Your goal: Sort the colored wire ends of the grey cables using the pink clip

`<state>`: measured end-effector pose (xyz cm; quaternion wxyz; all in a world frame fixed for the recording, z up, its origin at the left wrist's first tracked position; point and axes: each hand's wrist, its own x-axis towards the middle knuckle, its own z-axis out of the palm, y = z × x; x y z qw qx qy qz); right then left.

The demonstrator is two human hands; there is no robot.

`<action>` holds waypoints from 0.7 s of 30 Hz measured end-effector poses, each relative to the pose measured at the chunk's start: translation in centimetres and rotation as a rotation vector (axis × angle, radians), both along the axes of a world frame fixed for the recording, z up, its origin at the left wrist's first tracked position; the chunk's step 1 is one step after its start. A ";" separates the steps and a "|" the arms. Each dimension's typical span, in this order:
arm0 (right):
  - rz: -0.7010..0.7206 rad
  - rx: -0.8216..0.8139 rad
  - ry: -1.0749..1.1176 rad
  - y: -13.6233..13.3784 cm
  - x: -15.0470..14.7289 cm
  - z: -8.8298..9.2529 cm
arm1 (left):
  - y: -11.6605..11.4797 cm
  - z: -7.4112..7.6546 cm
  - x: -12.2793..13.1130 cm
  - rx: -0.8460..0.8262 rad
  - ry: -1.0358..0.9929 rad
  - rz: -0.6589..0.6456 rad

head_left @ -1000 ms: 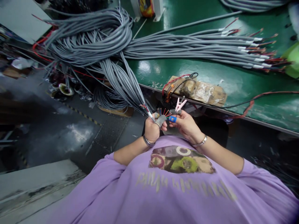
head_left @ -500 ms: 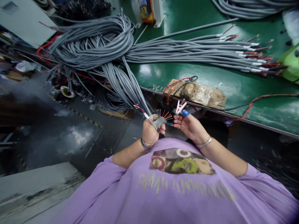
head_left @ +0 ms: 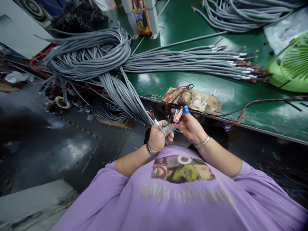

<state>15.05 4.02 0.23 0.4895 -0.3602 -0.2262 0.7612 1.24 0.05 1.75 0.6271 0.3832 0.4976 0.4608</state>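
My left hand (head_left: pixel 157 138) is closed round the end of a grey multi-core cable (head_left: pixel 134 102), with grey tape on the finger near the thumb. Thin coloured wires (head_left: pixel 172 121) fan out of the cable end just past that fist. My right hand (head_left: pixel 191 126), a blue cap on one fingertip, pinches a small pink clip (head_left: pixel 177 115) right at those wires. Both hands are held close together in front of my purple shirt, just below the edge of the green bench (head_left: pixel 216 86).
A big heap of grey cables (head_left: pixel 89 54) hangs off the bench's left end to the floor. More cables with stripped coloured ends (head_left: pixel 235 64) lie across the bench. A taped brown block with red and black leads (head_left: pixel 192 99) sits at the bench edge. A green fan (head_left: pixel 291 64) stands at right.
My right hand has moved in with the pink clip from beside the fanned wires to right on them. The view has shifted so the green fan shows more.
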 end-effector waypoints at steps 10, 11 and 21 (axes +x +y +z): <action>-0.105 -0.078 0.048 0.4 -0.4 -0.1 | -0.4 -0.8 -0.2 0.004 0.069 -0.016; -0.116 -0.081 0.048 0.4 -0.5 -0.1 | -0.4 -0.9 -0.2 -0.001 0.075 -0.019; 0.021 -0.064 0.106 -0.3 0.5 -0.5 | -1.0 -0.6 -0.6 0.015 0.071 -0.064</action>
